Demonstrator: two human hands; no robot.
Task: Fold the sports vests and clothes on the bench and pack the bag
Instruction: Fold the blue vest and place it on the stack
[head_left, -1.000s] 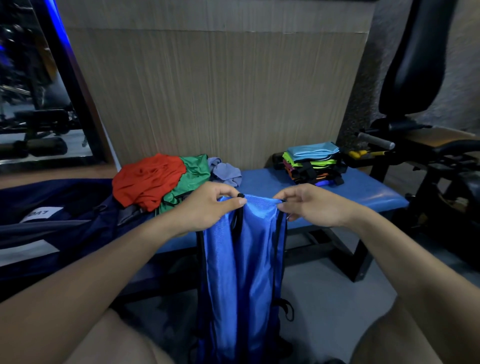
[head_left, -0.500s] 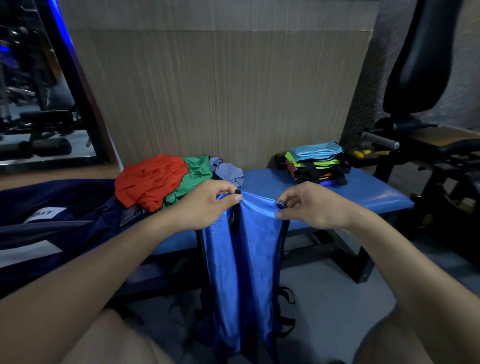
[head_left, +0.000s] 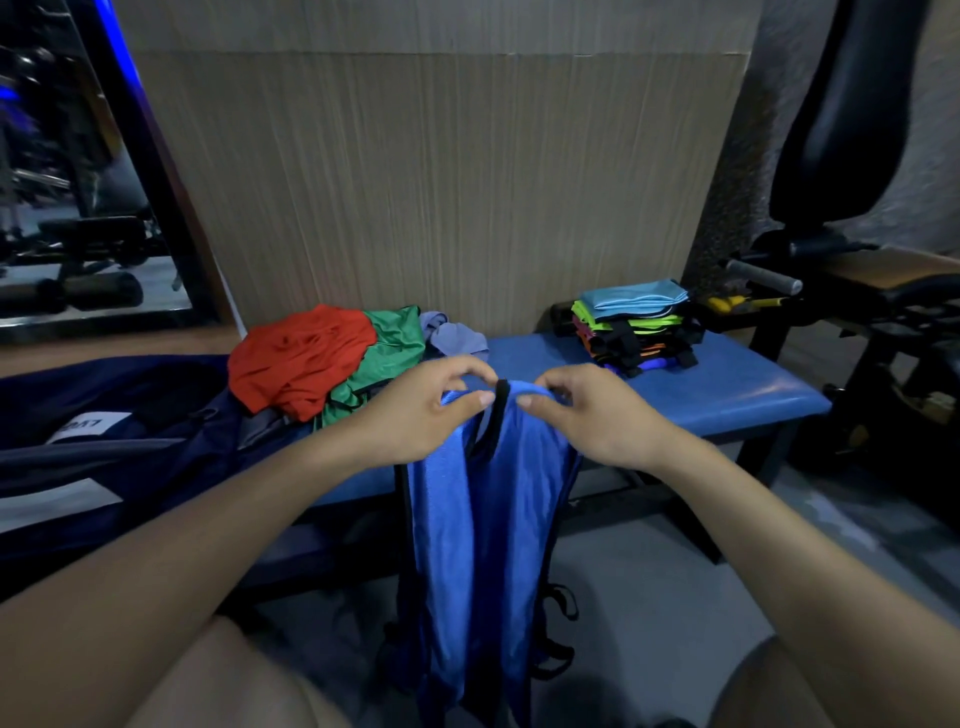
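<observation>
Both bare forearms reach forward and converge. The left hand (head_left: 426, 410) and right hand (head_left: 587, 415) sit close together, knuckles up, each pinching with thumb and fingertips curled shut on the same hanging cloth.

You have one view only, from the camera on your head, so no second view overlaps it. It looks forward and down across your forearms to a blue bench (head_left: 727, 405) set against a wood-panelled wall (head_left: 441, 182). Your left hand (head_left: 421, 410) and right hand (head_left: 587, 410) sit close, near the middle. The wide lens bends the edges, where gym equipment (head_left: 857, 156) shows at right.
</observation>
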